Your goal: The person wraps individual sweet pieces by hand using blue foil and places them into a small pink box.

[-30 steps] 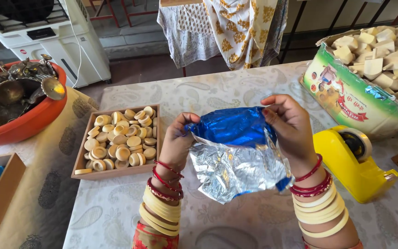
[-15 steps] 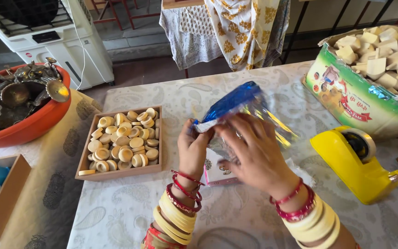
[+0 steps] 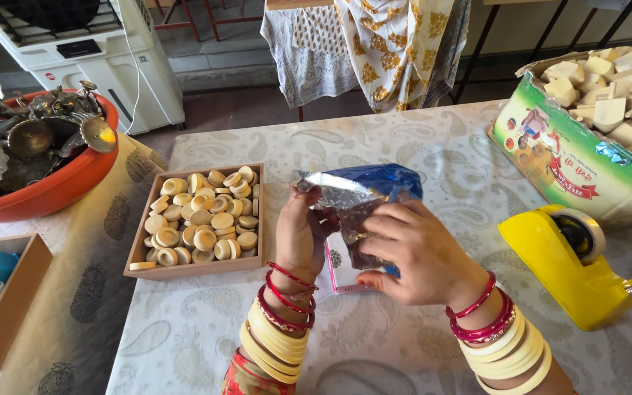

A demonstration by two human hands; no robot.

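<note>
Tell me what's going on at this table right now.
A person holds a blue and silver foil pouch in both hands above the patterned tablecloth: left hand gripping its left edge, right hand across its front. A wooden tray of round wooden discs sits left, a yellow tape dispenser right.

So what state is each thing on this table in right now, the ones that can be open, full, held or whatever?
foil pouch: crumpled, held up in both hands
left hand: gripping the pouch's left edge
right hand: fingers pressed on the pouch's front
wooden tray: open, filled with pale discs
orange bowl: heaped with metal pieces
tape dispenser: resting on the table, untouched
green carton: open, full of pale blocks
</note>
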